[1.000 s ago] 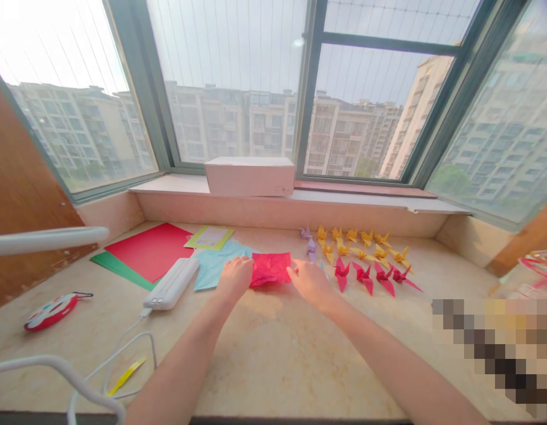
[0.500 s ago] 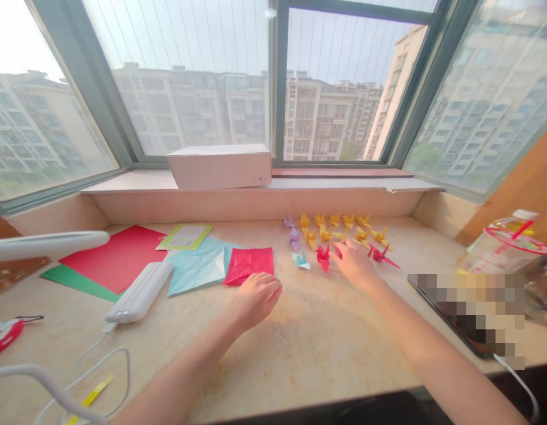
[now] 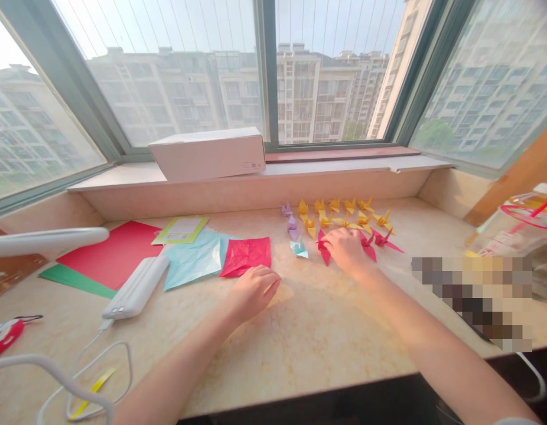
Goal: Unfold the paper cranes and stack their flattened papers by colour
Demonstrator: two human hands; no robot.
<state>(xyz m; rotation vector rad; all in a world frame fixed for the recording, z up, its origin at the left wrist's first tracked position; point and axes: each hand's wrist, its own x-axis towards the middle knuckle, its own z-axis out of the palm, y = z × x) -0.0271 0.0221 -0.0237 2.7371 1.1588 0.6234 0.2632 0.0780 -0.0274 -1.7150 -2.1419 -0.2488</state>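
My right hand (image 3: 344,252) has its fingertips closed on a red paper crane (image 3: 323,249) in the front row. Just right of that hand stand two more red cranes (image 3: 383,238), the nearer partly hidden by it. A light blue crane (image 3: 299,249) is to the left. Behind are several yellow cranes (image 3: 309,227) and two lilac cranes (image 3: 292,226). My left hand (image 3: 256,289) rests on the counter with fingers curled together and nothing visible in them. It lies at the front edge of a creased red paper square (image 3: 247,255).
Light blue paper (image 3: 194,262), large red paper (image 3: 111,251) and a yellow-green packet (image 3: 180,230) lie left. A white power bank (image 3: 136,289) with a cable is nearer. A white box (image 3: 209,156) sits on the sill. At right stand a cup with a red straw (image 3: 513,230) and a blurred-out device (image 3: 477,307).
My right hand has moved slightly left onto the red crane, uncovering another red crane on its right. My left hand stays by the red square. The camera view has shifted a little.
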